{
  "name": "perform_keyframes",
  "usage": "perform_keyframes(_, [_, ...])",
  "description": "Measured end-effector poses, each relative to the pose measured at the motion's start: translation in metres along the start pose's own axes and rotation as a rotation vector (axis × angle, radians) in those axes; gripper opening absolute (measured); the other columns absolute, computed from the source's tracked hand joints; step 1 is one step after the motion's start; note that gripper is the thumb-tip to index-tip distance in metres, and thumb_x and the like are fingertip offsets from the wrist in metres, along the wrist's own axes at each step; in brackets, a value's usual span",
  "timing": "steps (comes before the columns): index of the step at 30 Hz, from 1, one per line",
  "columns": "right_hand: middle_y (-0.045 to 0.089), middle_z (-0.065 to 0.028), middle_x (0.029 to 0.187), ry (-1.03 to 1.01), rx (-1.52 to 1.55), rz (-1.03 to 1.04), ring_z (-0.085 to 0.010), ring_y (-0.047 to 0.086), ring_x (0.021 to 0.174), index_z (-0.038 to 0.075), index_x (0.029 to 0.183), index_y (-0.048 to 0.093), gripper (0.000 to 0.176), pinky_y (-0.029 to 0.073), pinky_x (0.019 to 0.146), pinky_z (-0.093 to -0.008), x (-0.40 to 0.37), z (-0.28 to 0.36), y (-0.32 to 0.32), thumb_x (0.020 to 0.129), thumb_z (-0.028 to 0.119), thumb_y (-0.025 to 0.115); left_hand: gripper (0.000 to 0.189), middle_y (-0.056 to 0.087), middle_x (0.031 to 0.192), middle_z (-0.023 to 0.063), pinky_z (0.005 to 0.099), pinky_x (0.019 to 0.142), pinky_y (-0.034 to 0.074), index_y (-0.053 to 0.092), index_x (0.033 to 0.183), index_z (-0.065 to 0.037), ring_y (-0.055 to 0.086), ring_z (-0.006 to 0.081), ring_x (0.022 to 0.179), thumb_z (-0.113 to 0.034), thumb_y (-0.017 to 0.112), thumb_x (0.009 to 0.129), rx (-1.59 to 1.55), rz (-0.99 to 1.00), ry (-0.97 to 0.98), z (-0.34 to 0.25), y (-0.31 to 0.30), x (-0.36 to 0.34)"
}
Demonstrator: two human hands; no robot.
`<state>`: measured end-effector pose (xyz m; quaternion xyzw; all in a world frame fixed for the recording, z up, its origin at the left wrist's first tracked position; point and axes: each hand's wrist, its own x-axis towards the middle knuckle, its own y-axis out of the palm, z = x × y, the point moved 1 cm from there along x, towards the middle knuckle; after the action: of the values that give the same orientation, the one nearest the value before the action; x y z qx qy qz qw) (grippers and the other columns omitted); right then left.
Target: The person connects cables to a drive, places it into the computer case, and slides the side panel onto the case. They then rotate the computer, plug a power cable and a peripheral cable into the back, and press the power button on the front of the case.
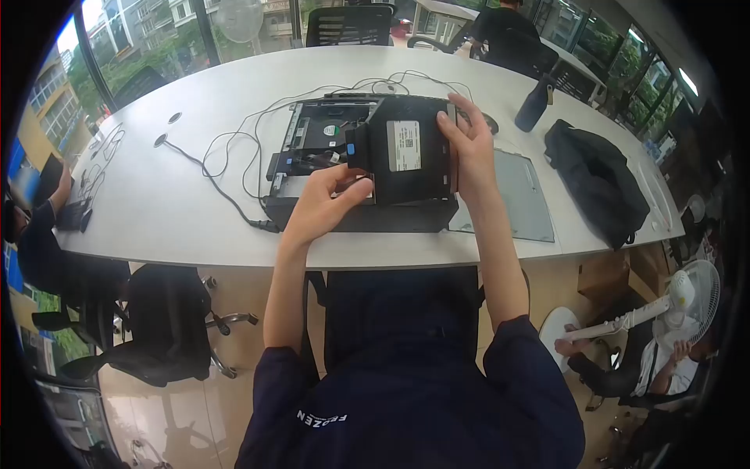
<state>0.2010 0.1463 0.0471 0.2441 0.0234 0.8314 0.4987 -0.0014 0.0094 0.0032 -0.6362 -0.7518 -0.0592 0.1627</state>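
An open black computer case (363,216) lies on the white table, its inner parts showing on the left side. Over its right part is a black box-shaped unit (433,148) with a white label (404,145) and a blue tab (351,148). My left hand (328,202) is at the lower left corner of this unit, thumb and fingers pressed together there. Along the unit's right edge, my right hand (471,148) holds it, thumb on top and fingers spread beyond the edge. What lies under the left fingers is hidden.
Cables (205,166) run over the white table (211,94) left of and behind the case. To the right are a flat grey panel (519,195), a dark bottle (534,105) and a black bag (598,184). Other people sit at far left, far right and behind; a white fan (681,291) stands lower right.
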Motion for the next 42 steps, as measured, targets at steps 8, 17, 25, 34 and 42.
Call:
perform_keyframes(8, [0.066, -0.0114, 0.121, 0.177, -0.044, 0.094, -0.0125, 0.065, 0.104, -0.001, 0.148, 0.038, 0.067, 0.054, 0.087, -0.0243, -0.002, -0.001, 0.001, 0.094, 0.015, 0.074, 0.033, 0.058, 0.069, -0.0029, 0.0238, 0.056, 0.035, 0.069, 0.099, 0.006, 0.044, 0.0032, 0.061, -0.027, 0.068, 0.098, 0.075, -0.096, -0.006, 0.004, 0.000, 0.004])
perform_keyframes(17, [0.059, -0.0105, 0.133, 0.008, -0.052, 0.085, -0.0149, 0.062, 0.115, 0.002, 0.158, 0.028, 0.079, 0.054, 0.091, -0.0272, -0.040, -0.013, 0.002, 0.092, 0.012, 0.071, 0.024, 0.050, 0.069, -0.0070, 0.0201, 0.057, 0.027, 0.066, 0.097, 0.001, 0.036, 0.0002, 0.063, -0.023, 0.063, 0.102, -0.261, -0.114, 0.088, 0.010, -0.010, 0.005])
perform_keyframes(25, [0.057, -0.0130, 0.140, 0.036, 0.299, -0.053, -0.0193, 0.061, 0.123, 0.003, 0.158, 0.029, 0.067, 0.056, 0.098, -0.0322, -0.034, -0.020, 0.005, 0.099, 0.012, 0.060, 0.020, 0.050, 0.075, -0.0013, 0.0218, 0.067, 0.034, 0.060, 0.104, 0.002, 0.036, 0.0050, 0.067, -0.017, 0.053, 0.106, -0.561, 0.021, 0.241, 0.024, -0.024, 0.003])
perform_keyframes(34, [0.055, -0.0128, 0.143, 0.071, 0.300, -0.028, -0.0193, 0.059, 0.127, 0.005, 0.158, 0.031, 0.067, 0.050, 0.105, -0.0315, -0.030, -0.026, 0.020, 0.097, 0.010, 0.058, 0.023, 0.061, 0.088, -0.0001, 0.0196, 0.065, 0.030, 0.066, 0.102, 0.001, 0.040, 0.0022, 0.071, -0.022, 0.060, 0.103, -0.386, 0.019, 0.189, 0.023, -0.023, -0.004])
perform_keyframes(42, [0.055, -0.0114, 0.144, 0.167, 0.354, 0.017, -0.0197, 0.058, 0.129, 0.006, 0.158, 0.033, 0.065, 0.049, 0.105, -0.0329, -0.027, -0.028, 0.014, 0.098, 0.010, 0.057, 0.024, 0.062, 0.080, -0.0033, 0.0203, 0.066, 0.035, 0.068, 0.104, 0.004, 0.048, 0.0013, 0.074, -0.020, 0.067, 0.099, -0.138, 0.032, 0.170, 0.010, -0.013, -0.009])
